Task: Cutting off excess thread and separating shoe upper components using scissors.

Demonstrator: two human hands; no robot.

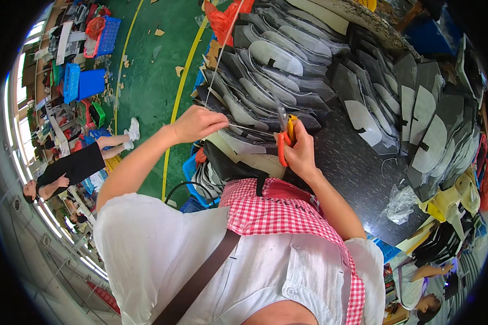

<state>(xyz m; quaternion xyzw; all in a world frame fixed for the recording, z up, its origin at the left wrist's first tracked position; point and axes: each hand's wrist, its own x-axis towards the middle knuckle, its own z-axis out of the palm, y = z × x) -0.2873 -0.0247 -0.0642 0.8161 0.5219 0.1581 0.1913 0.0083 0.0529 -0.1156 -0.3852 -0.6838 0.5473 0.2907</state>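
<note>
My left hand (196, 123) pinches a thin, limp thread (244, 128) taut; my right hand (297, 150) clamps orange-handled scissors (283, 135), probably light and rigid.

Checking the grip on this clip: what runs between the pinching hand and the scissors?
In the head view, a thin pale thread stretches from the left hand to the orange-handled scissors in the right hand.

Overlapping rows of grey cut pieces (287, 70) crowd the worktop (358, 173) from 11 to 2 o'clock, leaving no gap there. A bare dark strip of worktop runs toward 4 o'clock, blocked only by a crumpled clear bag (400, 205). At 9 o'clock the green floor (152, 81) lies open beyond the worktop's edge.
</note>
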